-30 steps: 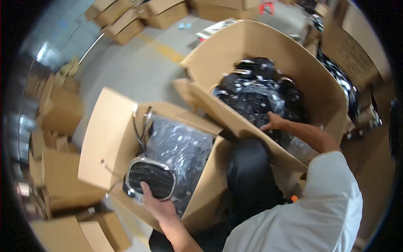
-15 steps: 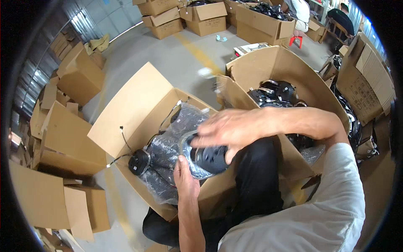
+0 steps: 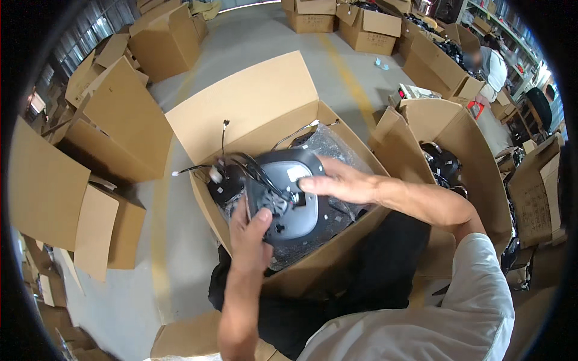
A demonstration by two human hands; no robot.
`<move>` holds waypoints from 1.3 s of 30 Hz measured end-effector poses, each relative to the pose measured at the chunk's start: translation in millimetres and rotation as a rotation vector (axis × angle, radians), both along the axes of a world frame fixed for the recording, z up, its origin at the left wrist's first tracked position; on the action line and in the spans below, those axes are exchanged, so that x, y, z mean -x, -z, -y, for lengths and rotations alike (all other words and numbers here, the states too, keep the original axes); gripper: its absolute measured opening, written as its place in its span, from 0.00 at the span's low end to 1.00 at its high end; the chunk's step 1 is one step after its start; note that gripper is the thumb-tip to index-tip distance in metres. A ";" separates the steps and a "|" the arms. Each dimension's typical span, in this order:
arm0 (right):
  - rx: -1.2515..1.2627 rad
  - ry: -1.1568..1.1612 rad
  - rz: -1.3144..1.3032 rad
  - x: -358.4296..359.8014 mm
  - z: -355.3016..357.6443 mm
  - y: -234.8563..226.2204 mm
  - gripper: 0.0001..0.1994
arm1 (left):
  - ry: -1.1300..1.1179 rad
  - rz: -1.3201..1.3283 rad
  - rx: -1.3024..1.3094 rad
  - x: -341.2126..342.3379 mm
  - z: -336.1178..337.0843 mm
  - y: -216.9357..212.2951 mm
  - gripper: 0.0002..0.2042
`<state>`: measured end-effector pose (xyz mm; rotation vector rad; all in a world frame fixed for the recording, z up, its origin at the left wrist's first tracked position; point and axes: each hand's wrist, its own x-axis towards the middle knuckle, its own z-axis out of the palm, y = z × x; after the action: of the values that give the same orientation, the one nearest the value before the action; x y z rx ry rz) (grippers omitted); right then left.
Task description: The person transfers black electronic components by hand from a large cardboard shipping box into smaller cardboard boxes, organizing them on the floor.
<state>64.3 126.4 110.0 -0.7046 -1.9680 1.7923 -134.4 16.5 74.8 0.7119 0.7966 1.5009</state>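
Between both hands, over the open cardboard box (image 3: pixel 355 237), is a black rounded housing (image 3: pixel 316 162) with a pale grey inner plate and a bundle of black wires. My left hand (image 3: pixel 250 237) grips its lower left side, thumb on top. At its right edge, my right hand (image 3: pixel 343 180) has its thumb laid on the grey plate and its fingers hidden behind. Clear plastic wrap (image 3: pixel 334 141) lies in the box beneath. Close to the left hand, a round black part (image 3: pixel 223 189) sits in the box corner, with wire ends sticking out past the rim.
To the right stands another open carton (image 3: pixel 415 114) holding shiny black parts (image 3: pixel 445 162). Large cartons (image 3: pixel 120 129) line the left side. Farther back are more filled boxes (image 3: pixel 370 30) and a seated person (image 3: pixel 495 69). A yellow line (image 3: pixel 346 75) crosses the grey floor.
The housing now shows its wired grey plate. My right hand has gone from a blurred reach across the part to holding its right edge. The view has shifted, moving the boxes rightward.
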 end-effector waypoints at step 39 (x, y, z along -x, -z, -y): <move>-0.294 1.096 0.909 -458.4 -112.7 210.3 0.24 | 0.699 -1.672 0.124 -117.6 3.1 130.4 0.18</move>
<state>522.7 239.1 -100.2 -2.1687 -1.5722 0.5073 -16.8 13.5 -55.6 1.9096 1.5453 -0.0687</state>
